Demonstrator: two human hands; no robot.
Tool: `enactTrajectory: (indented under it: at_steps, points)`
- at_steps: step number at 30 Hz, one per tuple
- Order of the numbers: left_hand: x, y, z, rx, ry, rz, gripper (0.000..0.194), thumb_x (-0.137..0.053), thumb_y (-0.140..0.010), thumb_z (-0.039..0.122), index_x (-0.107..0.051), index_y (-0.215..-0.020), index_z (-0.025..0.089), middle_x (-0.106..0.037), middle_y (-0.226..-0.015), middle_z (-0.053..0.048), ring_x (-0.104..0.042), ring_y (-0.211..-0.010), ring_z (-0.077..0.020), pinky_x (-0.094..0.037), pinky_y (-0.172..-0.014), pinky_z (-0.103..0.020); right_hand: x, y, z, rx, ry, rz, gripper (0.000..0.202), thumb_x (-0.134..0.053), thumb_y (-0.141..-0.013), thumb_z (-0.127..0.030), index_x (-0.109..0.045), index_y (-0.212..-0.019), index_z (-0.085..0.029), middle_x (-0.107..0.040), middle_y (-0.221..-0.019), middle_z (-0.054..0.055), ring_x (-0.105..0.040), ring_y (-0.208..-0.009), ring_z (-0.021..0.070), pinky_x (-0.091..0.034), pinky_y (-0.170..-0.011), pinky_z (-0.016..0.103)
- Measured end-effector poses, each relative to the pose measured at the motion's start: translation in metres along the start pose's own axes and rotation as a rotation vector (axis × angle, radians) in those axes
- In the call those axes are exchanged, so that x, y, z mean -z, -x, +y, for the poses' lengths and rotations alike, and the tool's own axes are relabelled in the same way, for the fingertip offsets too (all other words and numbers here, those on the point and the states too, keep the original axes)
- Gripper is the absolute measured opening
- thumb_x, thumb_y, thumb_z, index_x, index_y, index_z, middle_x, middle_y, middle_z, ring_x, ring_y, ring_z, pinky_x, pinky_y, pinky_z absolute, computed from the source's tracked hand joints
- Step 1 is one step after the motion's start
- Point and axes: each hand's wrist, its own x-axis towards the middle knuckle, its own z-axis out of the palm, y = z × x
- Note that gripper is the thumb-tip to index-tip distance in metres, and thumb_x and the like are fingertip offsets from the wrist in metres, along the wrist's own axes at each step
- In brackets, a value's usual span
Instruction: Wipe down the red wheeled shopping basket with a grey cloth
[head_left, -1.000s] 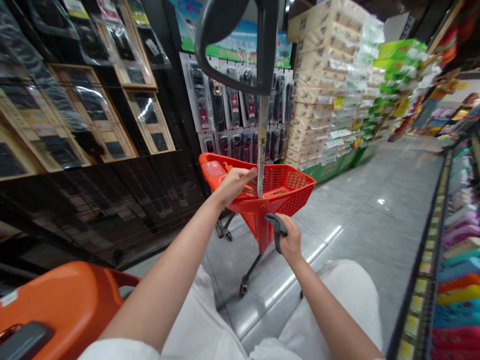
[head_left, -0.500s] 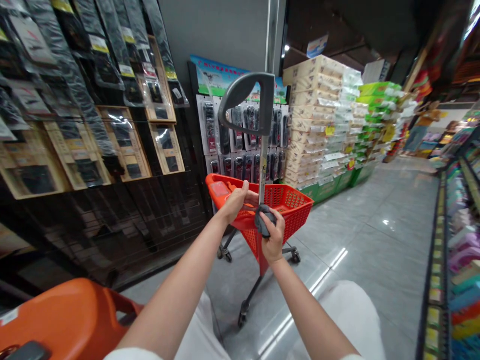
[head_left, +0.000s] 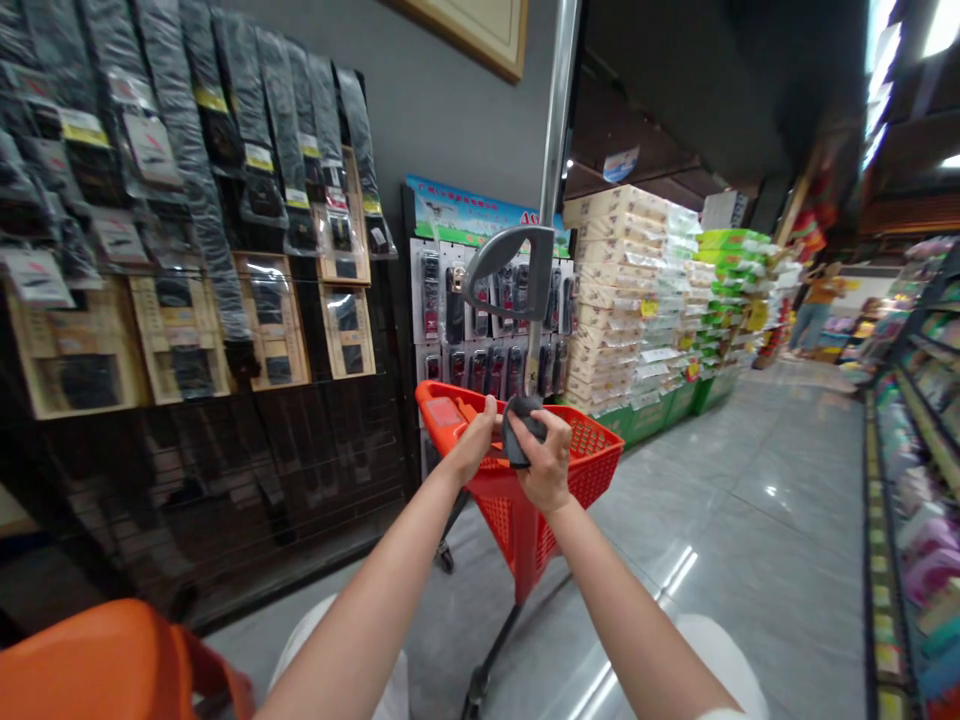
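Note:
A dark grey cloth (head_left: 519, 430) is bunched at the lower part of a metal pole (head_left: 533, 370). My right hand (head_left: 549, 465) is closed on this cloth, its fingers bent over the near side. Beside it on the left, my left hand (head_left: 472, 445) has its thumb raised; its fingers reach toward the cloth and are partly hidden. Both hands are above the near rim of a red wheeled shopping basket (head_left: 517, 500). Higher on the pole sits a grey loop handle (head_left: 511, 272).
Packaged belts (head_left: 262, 150) and boxed goods (head_left: 270, 320) hang on the left wall. Behind the pole is a rack of carded items (head_left: 491, 330). Stacked cartons (head_left: 622, 300) stand to the right. An orange plastic object (head_left: 97, 660) is at lower left. A person (head_left: 814, 310) stands far down the aisle.
My view has tilted up a little, so the handle and rack appear lower. My right hand has stayed on the cloth, which now looks spread wider. My left hand is closer to the cloth.

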Motion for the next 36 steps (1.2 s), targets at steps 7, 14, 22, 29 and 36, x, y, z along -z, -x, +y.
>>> enactTrajectory:
  at_steps: [7,14,22,29,36]
  points:
    - [0.001,0.0,0.003,0.038,-0.021,-0.064,0.092,-0.027,-0.071,0.092,-0.072,-0.079,0.011,-0.072,-0.083,-0.015,-0.066,-0.079,-0.0229,-0.054,-0.07,-0.033,0.0,-0.098,0.014,-0.001,0.006,0.092,0.051,-0.053,-0.08,-0.009,-0.062,-0.127,-0.028,-0.046,-0.121,0.011,-0.047,-0.116,0.0291,-0.044,-0.1,0.048]
    - [0.005,0.0,0.004,0.029,-0.008,-0.074,0.093,-0.026,-0.074,0.089,-0.073,-0.087,0.01,-0.072,-0.086,-0.017,-0.067,-0.084,-0.0246,-0.054,-0.076,-0.036,0.012,-0.072,0.011,0.007,-0.116,0.005,0.04,-0.058,-0.081,-0.013,-0.069,-0.116,-0.028,-0.05,-0.115,0.01,-0.052,-0.109,0.0274,-0.048,-0.094,0.047]
    - [0.005,-0.002,0.003,0.046,-0.035,-0.055,0.096,-0.029,-0.067,0.094,-0.072,-0.081,0.009,-0.071,-0.083,-0.018,-0.065,-0.079,-0.0252,-0.053,-0.078,-0.042,0.018,-0.157,0.011,-0.084,-0.193,0.332,0.057,-0.048,-0.085,-0.012,-0.052,-0.138,-0.032,-0.041,-0.143,0.009,-0.04,-0.135,0.0285,-0.037,-0.112,0.054]
    - [0.002,0.004,0.01,0.044,-0.035,-0.058,0.092,-0.028,-0.07,0.091,-0.072,-0.079,0.011,-0.07,-0.078,-0.015,-0.064,-0.078,-0.0237,-0.053,-0.077,-0.04,-0.002,-0.14,-0.002,-0.06,-0.327,0.137,0.069,-0.04,-0.08,-0.004,-0.043,-0.146,-0.026,-0.03,-0.159,0.004,-0.028,-0.147,0.0221,-0.028,-0.12,0.049]
    - [-0.002,0.007,0.011,0.016,-0.024,-0.042,0.086,-0.034,-0.068,0.092,-0.07,-0.072,0.014,-0.069,-0.076,-0.012,-0.064,-0.074,-0.0214,-0.054,-0.072,-0.035,0.005,-0.2,0.013,0.015,-0.233,0.158,0.07,-0.038,-0.075,-0.001,-0.048,-0.142,-0.022,-0.037,-0.156,0.006,-0.021,-0.15,0.0236,-0.026,-0.12,0.053]
